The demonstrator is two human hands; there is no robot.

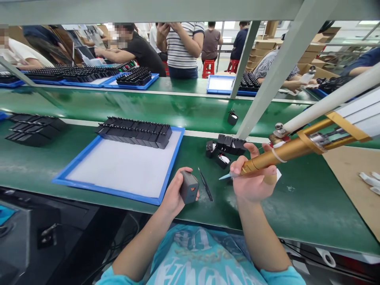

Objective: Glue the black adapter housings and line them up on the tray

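Observation:
My left hand (173, 194) is closed around a dark box-shaped charger (189, 187), whose end with a small orange-lined port faces up toward me. My right hand (254, 183) grips a gold glue dispenser (268, 159) from below. Its pale blue nozzle (225, 176) points left toward the charger, with a gap between them. A pair of black tweezers (206, 184) lies on the green table between my hands. Just beyond, several black charger housings (231, 145) stand in a cluster, some with white parts and wires showing.
To the left sits a blue-rimmed tray (166, 190) with rows of black chargers (135, 132) along its far side. More chargers (34, 128) stand farther left. A slanting metal post (267, 75) rises behind my right hand. Brown cardboard (350, 178) covers the right side. Several people work across the line.

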